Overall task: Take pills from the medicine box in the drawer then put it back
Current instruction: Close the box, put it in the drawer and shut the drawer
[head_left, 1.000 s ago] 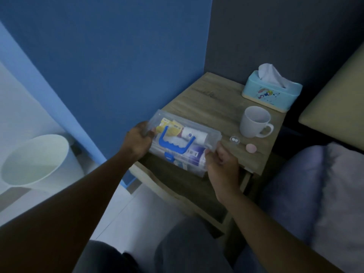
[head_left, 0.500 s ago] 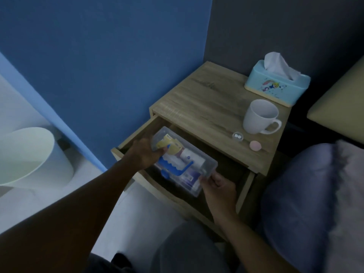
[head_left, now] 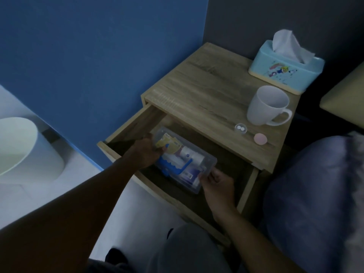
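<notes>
The clear plastic medicine box [head_left: 194, 164], with a blue handle and packets inside, lies low inside the open wooden drawer [head_left: 247, 191] of the nightstand. My left hand [head_left: 145, 154] grips the box's left end. My right hand [head_left: 217, 186] holds its near right corner. On the nightstand top, a small clear cap [head_left: 240, 128] holds two white pills, and a pink round lid [head_left: 260, 138] lies beside it.
A white mug [head_left: 266, 105] and a light-blue tissue box [head_left: 285, 68] stand on the nightstand top [head_left: 197, 85]. A white bin [head_left: 25, 152] is on the floor at left. A blue wall is behind, bedding [head_left: 315, 194] at right, my knee below.
The box has gone from above the nightstand's front edge down into the drawer, with both hands still on it. The view has shifted closer to the drawer.
</notes>
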{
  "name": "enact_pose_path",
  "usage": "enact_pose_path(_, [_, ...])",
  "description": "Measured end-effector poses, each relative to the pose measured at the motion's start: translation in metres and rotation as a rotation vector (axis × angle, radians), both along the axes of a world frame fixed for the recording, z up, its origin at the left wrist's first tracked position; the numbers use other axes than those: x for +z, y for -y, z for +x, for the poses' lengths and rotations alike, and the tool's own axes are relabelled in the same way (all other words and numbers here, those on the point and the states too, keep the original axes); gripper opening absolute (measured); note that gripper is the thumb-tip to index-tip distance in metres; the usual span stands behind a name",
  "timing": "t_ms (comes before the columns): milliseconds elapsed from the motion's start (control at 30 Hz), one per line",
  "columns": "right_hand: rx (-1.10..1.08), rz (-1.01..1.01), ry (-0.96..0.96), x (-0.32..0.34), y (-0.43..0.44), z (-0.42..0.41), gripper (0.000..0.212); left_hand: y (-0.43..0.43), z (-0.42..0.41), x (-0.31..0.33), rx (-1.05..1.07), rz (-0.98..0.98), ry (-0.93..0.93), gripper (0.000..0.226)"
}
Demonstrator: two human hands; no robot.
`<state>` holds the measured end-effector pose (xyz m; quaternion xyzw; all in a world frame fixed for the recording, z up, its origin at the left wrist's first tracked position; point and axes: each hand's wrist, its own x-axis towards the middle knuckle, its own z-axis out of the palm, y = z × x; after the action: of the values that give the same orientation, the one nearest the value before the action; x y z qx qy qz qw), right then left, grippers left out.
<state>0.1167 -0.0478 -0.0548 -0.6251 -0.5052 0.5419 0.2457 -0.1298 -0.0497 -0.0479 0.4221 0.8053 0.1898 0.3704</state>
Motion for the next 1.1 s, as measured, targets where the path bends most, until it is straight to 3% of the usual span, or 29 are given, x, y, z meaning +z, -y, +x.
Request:
enact_pose_path(200, [0.052,0.044,0.054,0.003,0.002,0.002,0.03,0.005,0.011,0.007,-0.026,0.03,-0.134,0.059])
enact_pose_path(300, [0.258,0.269,0.277,0.007,0.004,0.006,0.062,0.014,0.018,0.006,-0.17,0.132,-0.373,0.063])
enact_pose_path(400, [0.547,0.457,0.446,0.005,0.003,0.015,0.075,0.023,0.024,-0.001,-0.339,0.105,-0.548,0.068])
enact_pose_path(567, [0.73,0.39,0.508,-0.002,-0.004,0.018,0.09,0.024,0.025,-0.01,-0.416,-0.048,-0.573,0.069])
enact_pose_path(867, [0.768,0.374,0.562,0.017,-0.019,0.016,0.082,0.013,0.025,-0.001,-0.412,-0.06,-0.519,0.072])
enact_pose_path(1000, [0.7,0.595,0.469,0.031,-0.021,0.033,0.046,0.025,0.034,0.008,-0.398,0.024,-0.506,0.07])
enact_pose_path(1100, [0.51,0.746,0.463,0.04,-0.024,0.056,0.031,0.049,0.049,0.01,-0.373,0.14,-0.448,0.064])
